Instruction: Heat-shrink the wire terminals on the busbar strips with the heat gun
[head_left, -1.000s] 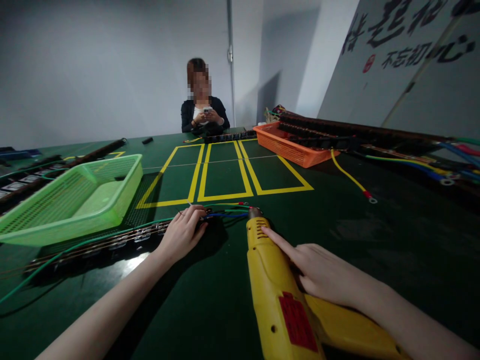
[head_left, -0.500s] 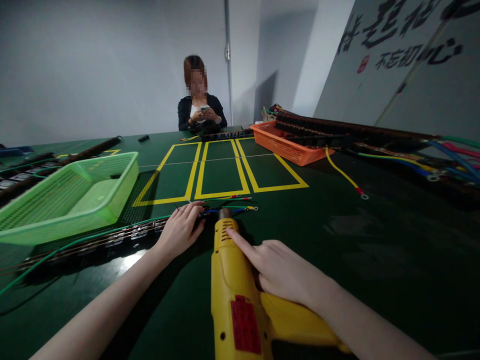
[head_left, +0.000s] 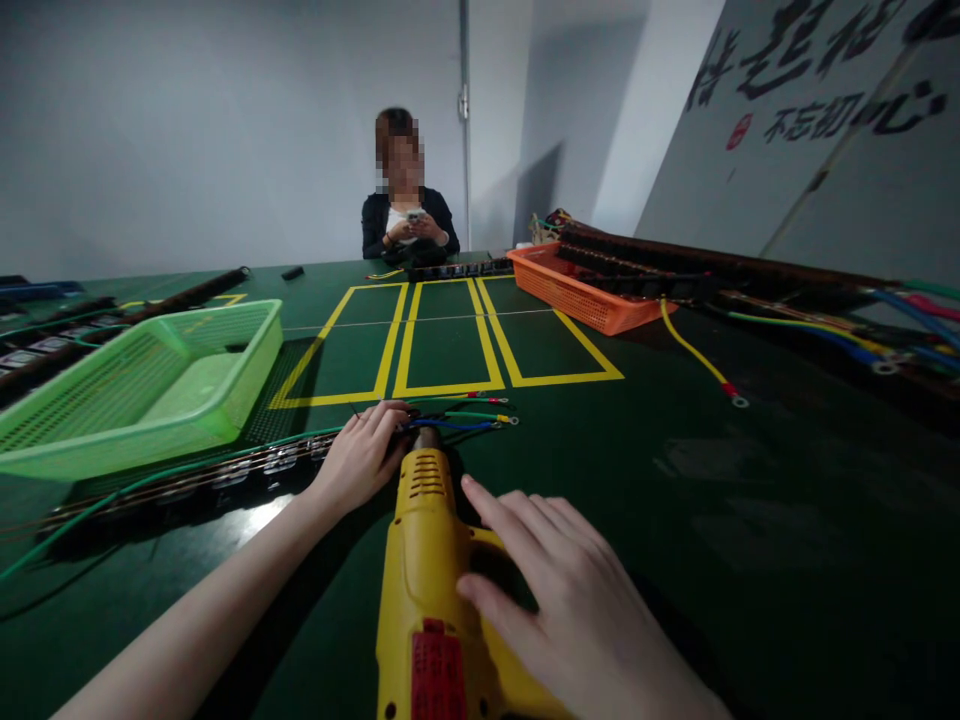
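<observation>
My left hand [head_left: 367, 448] is closed over the right end of a long black strip [head_left: 274, 470] with wires along it. Past its fingertips, several blue and green wires [head_left: 461, 425] end in ring terminals. A yellow heat gun [head_left: 427, 560] with a red label lies on the table, its metal nozzle [head_left: 427, 437] close to the strip's end and my left fingers. Beside the gun's right side is my right hand [head_left: 559, 570], open, with the index finger stretched out. The thumb tip reaches the gun's body; whether it touches, I cannot tell.
A green basket [head_left: 251, 375] stands at left, near more wired strips. At right, an orange basket [head_left: 555, 285] sits beside stacked strips, with a yellow wire [head_left: 697, 350] hanging out. Yellow tape [head_left: 450, 389] marks rectangles on the green table. A person [head_left: 409, 220] sits opposite, holding a phone.
The heat gun has shifted left and slightly nearer to me. My right hand has come off the gun's top, its fingers now spread. The left hand stays almost in place.
</observation>
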